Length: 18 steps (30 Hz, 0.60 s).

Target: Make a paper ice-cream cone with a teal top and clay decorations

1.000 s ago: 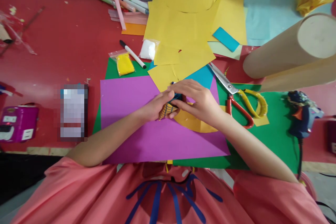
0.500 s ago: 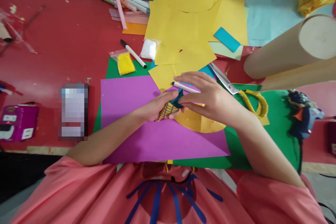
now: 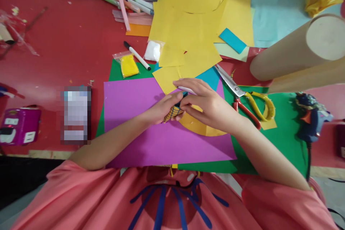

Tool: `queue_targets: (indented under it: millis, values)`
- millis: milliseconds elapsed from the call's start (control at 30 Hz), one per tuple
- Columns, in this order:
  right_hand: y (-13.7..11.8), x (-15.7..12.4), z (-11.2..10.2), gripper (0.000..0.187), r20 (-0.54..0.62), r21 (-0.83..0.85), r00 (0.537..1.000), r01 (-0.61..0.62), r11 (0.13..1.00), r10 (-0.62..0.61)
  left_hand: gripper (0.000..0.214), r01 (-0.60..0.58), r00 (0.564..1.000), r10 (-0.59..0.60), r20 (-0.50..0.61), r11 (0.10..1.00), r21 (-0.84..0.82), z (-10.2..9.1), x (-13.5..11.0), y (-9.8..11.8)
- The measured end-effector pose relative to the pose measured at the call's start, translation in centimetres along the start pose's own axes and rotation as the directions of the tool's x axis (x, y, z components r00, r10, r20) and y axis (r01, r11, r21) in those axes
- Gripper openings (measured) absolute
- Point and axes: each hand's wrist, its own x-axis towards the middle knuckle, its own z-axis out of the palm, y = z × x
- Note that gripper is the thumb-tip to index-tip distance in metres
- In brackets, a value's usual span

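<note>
My left hand (image 3: 164, 110) is wrapped round a small yellow paper cone (image 3: 172, 113) with a dark grid drawn on it. Its narrow end points down and left. Blue paper (image 3: 184, 95) shows at the wide upper end. There the thumb and fingers of my right hand (image 3: 203, 101) are pinched together, covering much of the opening. A white marker (image 3: 186, 89) shows partly beneath my right fingers. Under the hands are a purple sheet (image 3: 151, 143) and a rounded orange-yellow paper piece (image 3: 199, 125).
Scissors (image 3: 234, 88) with yellow and red handles lie right of my hands. A blue glue gun (image 3: 314, 124) and a large cardboard tube (image 3: 291, 52) are farther right. Yellow paper (image 3: 194, 25), clay packets (image 3: 128, 65) and a black-capped marker (image 3: 138, 57) lie ahead. A phone (image 3: 77, 115) is left.
My right hand has moved left and slightly down, its fingertips closing in on the cone's opening. More of the scissors' red handle now shows. My left hand stays nearly still round the cone.
</note>
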Motion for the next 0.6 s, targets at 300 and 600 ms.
queue_targets:
  millis: [300,600]
  values:
    - [-0.96,-0.04,0.83,0.016,-0.076,-0.008,0.993,-0.089,0.996,0.088,0.050,-0.179,0.978,0.184,-0.102,0.983,0.050,-0.04,-0.01,-0.80]
    - [-0.88,-0.05,1.04,0.015,-0.100,-0.057,0.995,-0.033,0.998,0.027,0.053,-0.231,0.973,0.231,-0.025,0.973,0.023,-0.10,0.22,-0.85]
